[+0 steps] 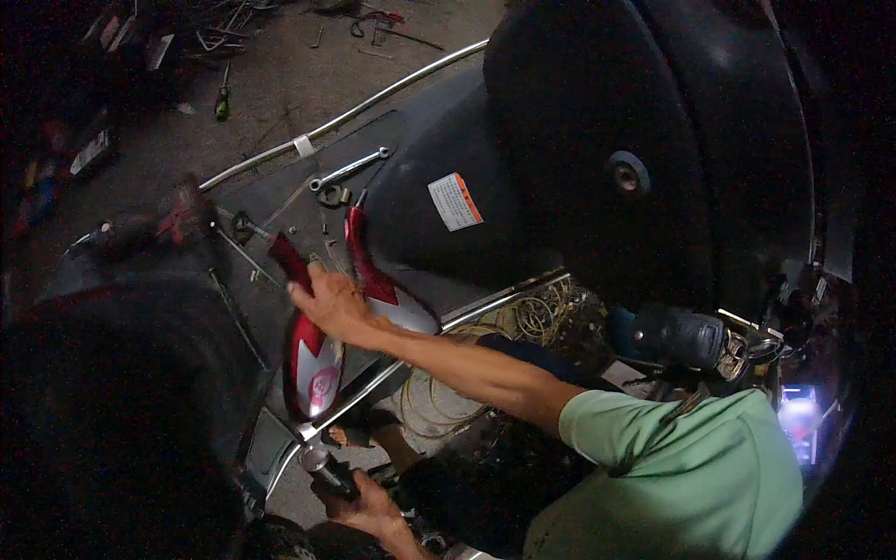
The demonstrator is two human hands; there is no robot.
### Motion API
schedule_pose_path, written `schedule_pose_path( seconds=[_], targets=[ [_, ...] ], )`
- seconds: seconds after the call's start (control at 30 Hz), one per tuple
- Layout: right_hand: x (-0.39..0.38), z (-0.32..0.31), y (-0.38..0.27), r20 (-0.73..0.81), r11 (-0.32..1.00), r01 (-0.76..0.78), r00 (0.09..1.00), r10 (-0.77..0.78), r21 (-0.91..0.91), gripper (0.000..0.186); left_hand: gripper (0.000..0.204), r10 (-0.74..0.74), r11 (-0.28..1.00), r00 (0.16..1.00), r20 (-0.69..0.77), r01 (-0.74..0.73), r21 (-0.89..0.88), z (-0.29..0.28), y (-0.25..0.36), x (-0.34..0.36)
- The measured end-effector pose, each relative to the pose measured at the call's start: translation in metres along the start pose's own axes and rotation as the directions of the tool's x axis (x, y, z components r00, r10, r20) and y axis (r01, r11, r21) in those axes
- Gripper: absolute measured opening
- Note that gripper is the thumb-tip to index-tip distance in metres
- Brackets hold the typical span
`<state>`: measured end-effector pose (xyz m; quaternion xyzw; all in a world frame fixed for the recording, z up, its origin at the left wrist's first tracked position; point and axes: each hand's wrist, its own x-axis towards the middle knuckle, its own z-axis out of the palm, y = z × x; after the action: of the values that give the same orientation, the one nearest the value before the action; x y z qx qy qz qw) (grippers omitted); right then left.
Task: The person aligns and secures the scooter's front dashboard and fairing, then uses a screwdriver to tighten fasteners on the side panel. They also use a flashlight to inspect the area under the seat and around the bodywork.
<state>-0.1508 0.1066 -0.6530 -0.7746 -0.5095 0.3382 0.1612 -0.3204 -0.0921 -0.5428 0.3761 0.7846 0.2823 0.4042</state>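
My right hand (334, 301) reaches across from the green sleeve and grips a glossy red and silver trim panel (303, 378), its fingers closed around the red part. Beside it lies a second, similar red and silver trim panel (373, 273), partly behind my wrist and forearm. Lower down, my left hand (371, 509) is closed around a dark cylinder with a silvery round end (320, 463); its exact kind is unclear. That round end is close to the lower tip of the gripped panel.
A combination wrench (350, 170) and small parts lie on the grey surface. Large black bodywork (597, 140) stands beyond. A green screwdriver (223, 103) lies on the floor. Coiled cable (537, 317) is behind my right forearm; a bright light (801, 425) glows at far right.
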Motion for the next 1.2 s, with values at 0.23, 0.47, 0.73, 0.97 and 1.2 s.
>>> schedule_pose_path(
  seconds=[0.23,0.47,0.73,0.97,1.2],
  targets=[
    [-0.015,0.043,-0.055,0.007,0.987,0.145,0.989,-0.146,0.073,0.047,0.042,0.087,0.996,0.992,-0.095,-0.088,-0.012,-0.001,0.029,-0.002],
    [-0.014,0.054,-0.054,-0.047,0.982,0.134,0.991,-0.129,0.134,0.043,0.036,0.125,0.991,0.982,-0.144,-0.117,0.062,0.011,0.01,0.015],
    [-0.007,0.052,-0.037,0.109,0.97,0.124,0.983,-0.149,0.207,0.048,0.035,0.036,0.995,0.994,-0.099,-0.027,0.094,0.028,-0.005,0.029],
    [0.018,0.004,0.009,-0.05,0.949,0.278,0.956,-0.288,-0.147,0.026,0.039,0.027,0.999,0.987,-0.16,-0.033,-0.031,0.036,0.006,0.034],
    [0.055,-0.025,0.025,-0.101,0.823,0.215,0.945,-0.312,-0.526,0.029,0.038,0.08,0.996,0.987,-0.138,-0.083,-0.022,0.038,-0.001,0.031]
  ],
)
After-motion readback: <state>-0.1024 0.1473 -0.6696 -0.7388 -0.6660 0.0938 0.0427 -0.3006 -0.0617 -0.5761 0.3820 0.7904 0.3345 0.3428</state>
